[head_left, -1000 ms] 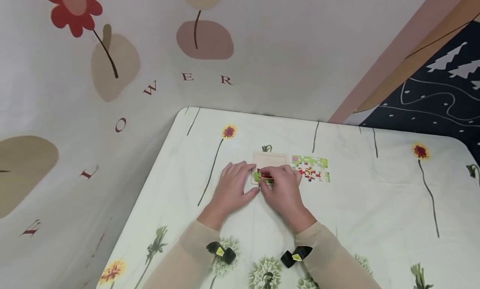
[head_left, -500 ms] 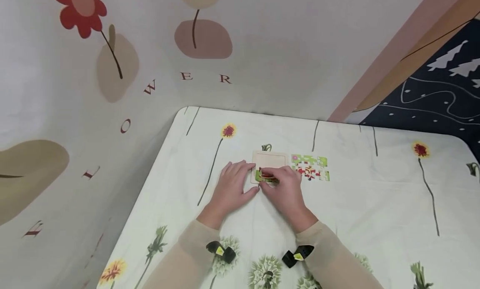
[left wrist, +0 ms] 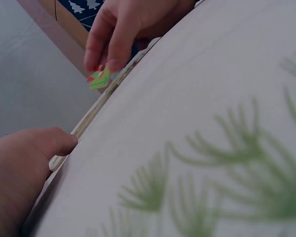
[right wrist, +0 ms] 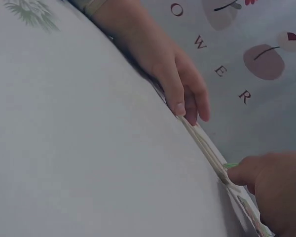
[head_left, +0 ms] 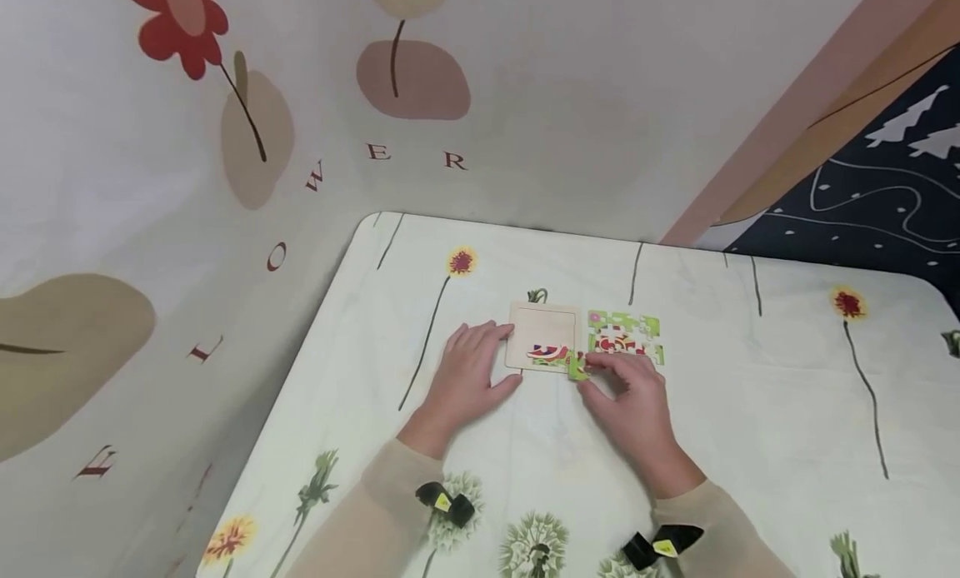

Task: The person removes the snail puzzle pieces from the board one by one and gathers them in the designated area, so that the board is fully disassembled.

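In the head view, a square wooden puzzle tray (head_left: 543, 326) lies on the table. A few red, white and green puzzle pieces (head_left: 549, 353) lie along its lower part. My left hand (head_left: 468, 370) rests at the tray's left side, index fingertip on the left edge and thumb by the near corner. With thumb and fingers, my right hand (head_left: 633, 399) pinches a green and red puzzle piece (head_left: 577, 366) at the tray's near right corner. The left wrist view shows this piece tilted, raised over the tray's level. A partly assembled picture (head_left: 626, 321) lies right of the tray, partly hidden by the right hand.
A white flowered cloth (head_left: 765, 411) covers the table. A pale printed curtain (head_left: 540, 161) rises at the back and left, with a dark tree-patterned one (head_left: 870, 203) at the back right.
My right hand has moved right, from the tray's lower left to beyond its right edge, with a puzzle piece. The green at the tray's lower left is gone. The left hand stays.
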Demonstrator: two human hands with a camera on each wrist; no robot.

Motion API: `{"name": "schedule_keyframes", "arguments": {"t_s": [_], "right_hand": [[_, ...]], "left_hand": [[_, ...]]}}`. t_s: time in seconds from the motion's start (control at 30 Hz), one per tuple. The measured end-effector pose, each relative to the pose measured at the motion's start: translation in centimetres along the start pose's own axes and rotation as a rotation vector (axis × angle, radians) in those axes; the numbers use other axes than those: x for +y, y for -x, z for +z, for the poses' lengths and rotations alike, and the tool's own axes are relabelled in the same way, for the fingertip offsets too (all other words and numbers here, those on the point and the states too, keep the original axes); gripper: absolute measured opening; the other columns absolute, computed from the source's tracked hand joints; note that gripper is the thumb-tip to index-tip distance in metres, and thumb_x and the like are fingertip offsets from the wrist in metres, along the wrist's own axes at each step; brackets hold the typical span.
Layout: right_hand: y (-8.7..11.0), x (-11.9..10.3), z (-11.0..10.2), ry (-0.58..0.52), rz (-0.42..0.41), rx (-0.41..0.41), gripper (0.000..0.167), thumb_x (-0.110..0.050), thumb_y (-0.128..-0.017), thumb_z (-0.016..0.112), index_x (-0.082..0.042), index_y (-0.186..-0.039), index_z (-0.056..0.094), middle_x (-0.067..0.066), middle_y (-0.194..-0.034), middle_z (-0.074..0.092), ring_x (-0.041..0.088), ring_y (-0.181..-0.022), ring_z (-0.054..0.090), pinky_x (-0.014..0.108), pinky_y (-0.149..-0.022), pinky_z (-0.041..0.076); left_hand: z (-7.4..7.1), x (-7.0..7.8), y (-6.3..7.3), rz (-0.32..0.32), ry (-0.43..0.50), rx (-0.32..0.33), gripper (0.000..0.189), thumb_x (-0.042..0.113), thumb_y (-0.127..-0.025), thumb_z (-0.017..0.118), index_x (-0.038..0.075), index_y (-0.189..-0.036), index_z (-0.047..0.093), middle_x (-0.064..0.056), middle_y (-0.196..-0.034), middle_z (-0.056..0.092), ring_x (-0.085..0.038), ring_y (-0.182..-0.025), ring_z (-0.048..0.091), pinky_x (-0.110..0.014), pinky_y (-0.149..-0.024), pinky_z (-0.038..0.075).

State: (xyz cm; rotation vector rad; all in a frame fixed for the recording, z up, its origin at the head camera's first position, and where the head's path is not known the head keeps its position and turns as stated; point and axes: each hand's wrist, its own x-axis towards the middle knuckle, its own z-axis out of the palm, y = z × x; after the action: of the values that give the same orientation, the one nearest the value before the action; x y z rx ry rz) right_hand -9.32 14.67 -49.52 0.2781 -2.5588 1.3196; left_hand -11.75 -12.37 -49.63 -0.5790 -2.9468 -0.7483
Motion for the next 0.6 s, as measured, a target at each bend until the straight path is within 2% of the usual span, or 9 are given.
{"name": "schedule_keyframes", "arguments": {"t_s": [0.17,0.27,0.43,0.6], "right_hand": [[0.9,0.6,-1.1,0.061,0.034,-0.004,0.035,0.001,-0.080,0.090,-0.007,-0.113,0.080,0.006,-0.104,0.078,0.025,-0.102,0.058,0.045,-0.090,0.039],[1.2,0.7,-1.2,0.094,0.026,-0.012,0.034,0.000,-0.081,0.089,-0.004,-0.113,0.079,0.008,-0.103,0.078,0.028,-0.099,0.058,0.044,-0.088,0.040],[1.1,0.6,-1.1,0.110,0.057,-0.019,0.033,-0.001,-0.083,0.087,-0.002,-0.115,0.078,0.010,-0.104,0.077,0.029,-0.100,0.058,0.043,-0.089,0.040],[0.7,0.5,-1.1,0.131,0.108,-0.035,0.028,-0.003,-0.086,0.085,0.000,-0.113,0.077,0.009,-0.098,0.073,0.030,-0.098,0.055,0.042,-0.090,0.040]], "left_hand": [[0.2,-0.2,0.0,0.003,0.014,0.016,0.073,0.041,-0.094,0.078,0.010,-0.154,0.051,-0.011,-0.152,0.057,-0.029,-0.147,0.046,-0.053,-0.128,0.022],[0.4,-0.3,0.1,0.008,0.019,0.026,0.072,0.040,-0.094,0.078,0.010,-0.154,0.052,-0.010,-0.151,0.057,-0.028,-0.147,0.046,-0.054,-0.127,0.023],[0.6,-0.4,0.1,0.011,0.023,0.026,0.072,0.040,-0.094,0.078,0.010,-0.154,0.051,-0.010,-0.151,0.057,-0.028,-0.147,0.046,-0.053,-0.127,0.022],[0.6,-0.3,0.0,0.007,0.019,0.020,0.072,0.041,-0.095,0.078,0.010,-0.154,0.051,-0.009,-0.152,0.057,-0.028,-0.148,0.045,-0.053,-0.128,0.021]]}}
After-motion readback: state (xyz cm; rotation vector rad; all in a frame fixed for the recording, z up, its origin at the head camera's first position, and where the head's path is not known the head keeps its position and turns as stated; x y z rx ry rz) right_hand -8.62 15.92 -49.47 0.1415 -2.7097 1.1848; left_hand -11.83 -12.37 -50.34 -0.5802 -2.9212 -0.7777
